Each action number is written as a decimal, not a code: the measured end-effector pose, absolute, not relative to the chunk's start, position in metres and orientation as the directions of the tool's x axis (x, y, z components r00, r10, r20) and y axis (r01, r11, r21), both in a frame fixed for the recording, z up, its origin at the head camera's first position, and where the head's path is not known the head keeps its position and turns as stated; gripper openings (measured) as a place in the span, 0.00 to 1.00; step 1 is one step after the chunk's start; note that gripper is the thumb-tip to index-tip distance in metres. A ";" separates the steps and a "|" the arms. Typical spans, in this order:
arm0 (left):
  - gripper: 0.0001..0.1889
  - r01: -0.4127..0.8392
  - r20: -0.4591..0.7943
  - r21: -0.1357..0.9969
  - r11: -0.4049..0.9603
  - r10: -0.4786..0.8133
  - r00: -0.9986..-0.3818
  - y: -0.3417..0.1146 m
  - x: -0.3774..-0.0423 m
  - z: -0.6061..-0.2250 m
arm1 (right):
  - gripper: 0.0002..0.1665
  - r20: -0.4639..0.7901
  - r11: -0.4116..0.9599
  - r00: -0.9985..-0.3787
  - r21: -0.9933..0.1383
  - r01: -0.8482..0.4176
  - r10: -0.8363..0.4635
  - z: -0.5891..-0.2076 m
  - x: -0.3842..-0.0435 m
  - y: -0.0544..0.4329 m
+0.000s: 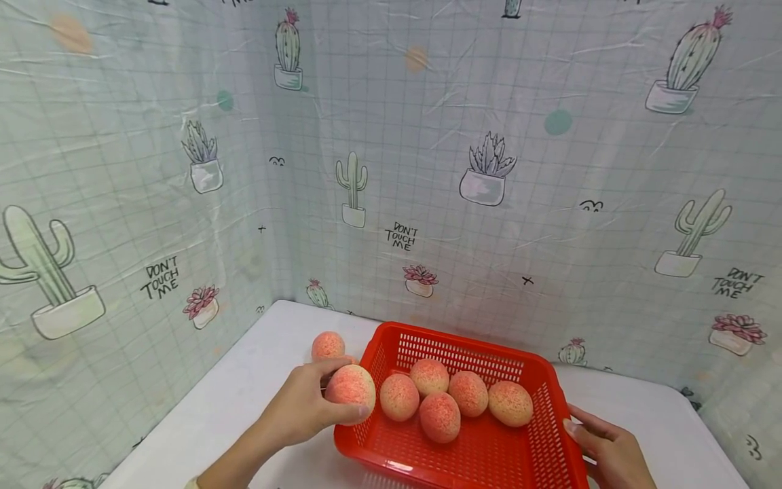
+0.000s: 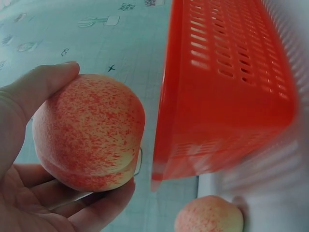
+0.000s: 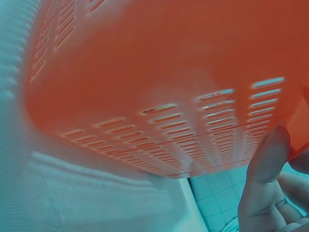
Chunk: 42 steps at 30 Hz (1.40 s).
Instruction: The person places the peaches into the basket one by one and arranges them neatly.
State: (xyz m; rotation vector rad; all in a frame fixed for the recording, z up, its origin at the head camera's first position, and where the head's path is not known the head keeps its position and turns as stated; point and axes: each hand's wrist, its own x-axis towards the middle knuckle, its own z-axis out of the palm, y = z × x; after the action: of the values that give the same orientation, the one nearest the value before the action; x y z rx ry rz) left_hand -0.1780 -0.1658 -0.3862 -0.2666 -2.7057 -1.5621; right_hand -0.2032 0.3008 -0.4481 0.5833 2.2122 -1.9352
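My left hand (image 1: 305, 405) grips a pink-and-yellow peach (image 1: 351, 394) just over the left rim of a red plastic basket (image 1: 391, 456). In the left wrist view, thumb and fingers curl round this peach (image 2: 89, 133), apart from the basket wall (image 2: 227, 111). Several more peaches (image 1: 440, 417) lie inside the basket, mostly toward its back and left. My right hand (image 1: 611, 451) holds the basket's right rim; in the right wrist view the thumb (image 3: 268, 169) lies against the slotted basket (image 3: 145, 63).
On the white table (image 1: 214, 407), left of the basket, sits a loose peach (image 1: 328, 345); a bit of another shows behind my left hand. A cactus-printed sheet (image 1: 379, 136) walls the table at the back and left.
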 end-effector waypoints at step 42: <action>0.36 0.233 0.080 0.846 0.479 0.318 -0.945 -0.126 -0.189 -0.396 | 0.46 -0.361 0.095 -0.910 -0.918 0.385 0.203 -0.451 -0.203 0.301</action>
State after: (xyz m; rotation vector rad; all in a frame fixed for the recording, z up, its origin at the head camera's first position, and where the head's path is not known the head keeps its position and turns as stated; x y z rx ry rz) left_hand -0.1886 -0.1262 -0.3959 -0.5180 -2.7762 -1.5666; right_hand -0.2032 0.3013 -0.4506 0.5999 2.2146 -1.9325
